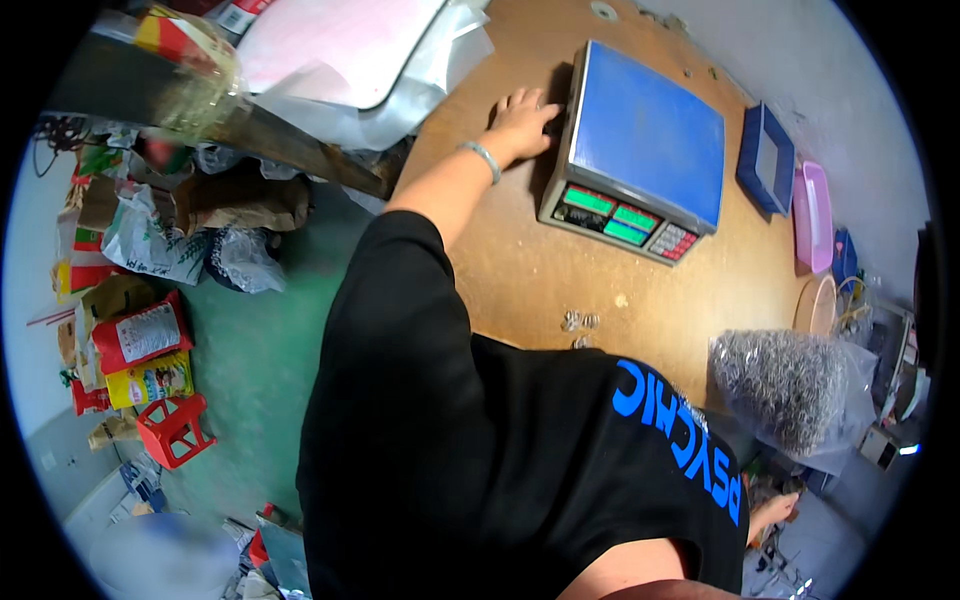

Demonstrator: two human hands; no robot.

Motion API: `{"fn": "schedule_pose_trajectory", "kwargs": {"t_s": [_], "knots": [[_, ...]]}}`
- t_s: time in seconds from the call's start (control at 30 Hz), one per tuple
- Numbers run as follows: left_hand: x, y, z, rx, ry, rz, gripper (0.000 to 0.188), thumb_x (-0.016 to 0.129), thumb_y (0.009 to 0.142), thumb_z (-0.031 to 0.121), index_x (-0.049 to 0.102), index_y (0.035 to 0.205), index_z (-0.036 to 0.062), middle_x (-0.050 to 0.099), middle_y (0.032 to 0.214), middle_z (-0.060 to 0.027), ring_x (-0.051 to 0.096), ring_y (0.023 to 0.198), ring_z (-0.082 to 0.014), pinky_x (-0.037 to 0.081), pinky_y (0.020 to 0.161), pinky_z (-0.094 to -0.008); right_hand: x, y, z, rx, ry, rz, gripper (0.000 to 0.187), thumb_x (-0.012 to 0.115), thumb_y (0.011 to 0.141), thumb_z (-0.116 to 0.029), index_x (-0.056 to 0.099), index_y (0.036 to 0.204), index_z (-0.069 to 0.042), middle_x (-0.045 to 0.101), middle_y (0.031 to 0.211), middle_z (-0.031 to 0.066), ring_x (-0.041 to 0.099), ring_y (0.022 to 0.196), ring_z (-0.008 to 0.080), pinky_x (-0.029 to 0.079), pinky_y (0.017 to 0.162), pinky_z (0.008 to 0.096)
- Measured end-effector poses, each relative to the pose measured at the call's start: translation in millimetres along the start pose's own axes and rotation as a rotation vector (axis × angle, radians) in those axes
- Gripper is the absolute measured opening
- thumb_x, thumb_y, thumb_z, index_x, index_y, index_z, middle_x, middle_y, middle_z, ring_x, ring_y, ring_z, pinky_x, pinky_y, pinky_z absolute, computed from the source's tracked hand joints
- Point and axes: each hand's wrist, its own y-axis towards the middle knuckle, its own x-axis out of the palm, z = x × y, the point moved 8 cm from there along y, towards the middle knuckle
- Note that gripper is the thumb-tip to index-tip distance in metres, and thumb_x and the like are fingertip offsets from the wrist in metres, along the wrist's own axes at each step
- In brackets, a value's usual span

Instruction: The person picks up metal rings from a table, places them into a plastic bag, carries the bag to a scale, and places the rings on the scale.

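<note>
My left hand (525, 122) rests palm down on the wooden table (520, 270), fingers spread, beside the left edge of a counting scale (645, 140). A bracelet circles that wrist. The scale has a bare blue platform, lit green displays and a keypad. Low on the right, beyond my black shirt, my right hand (772, 512) reaches down below table level. Its fingers look closed; what they hold, if anything, is too small to make out. Several small shiny metal pieces (580, 321) lie near the table's front edge. A clear plastic bag (790, 390) full of thin metal pieces sits at the right corner.
Against the wall stand a dark blue tray (766, 160), a pink basket (813, 217) and a peach-coloured container (815, 305). A white board (330, 45) lies at the upper left. Bags and a red stool (175, 430) stand on the green floor.
</note>
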Motion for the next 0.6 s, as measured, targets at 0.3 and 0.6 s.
{"fn": "schedule_pose_trajectory", "kwargs": {"t_s": [0.3, 0.6], "knots": [[5.0, -5.5, -5.6, 0.126, 0.104, 0.177, 0.026, 0.057, 0.072, 0.027, 0.053, 0.093, 0.0127, 0.051, 0.097, -0.0076, 0.045, 0.096, -0.0272, 0.037, 0.08, -0.0411, -1.9, -20.6, 2.0, 0.133, 0.288, -0.22, 0.039, 0.047, 0.084, -0.033, 0.052, 0.1, 0.003, 0.054, 0.083, 0.0098, 0.052, 0.064, 0.0175, 0.043, 0.052, 0.0277], [-6.8, -25.8, -7.5, 0.079, 0.155, 0.223, 0.029, 0.056, 0.072, 0.032, 0.053, 0.086, 0.0071, 0.056, 0.092, -0.0122, 0.052, 0.088, -0.0302, 0.043, 0.073, -0.042, 86.4, -174.8, -145.3, -0.602, 0.078, -0.589, 0.038, 0.058, 0.076, -0.014, 0.048, 0.11, 0.0, 0.051, 0.102, 0.013, 0.051, 0.088, 0.0211, 0.043, 0.075, 0.0293]]}}
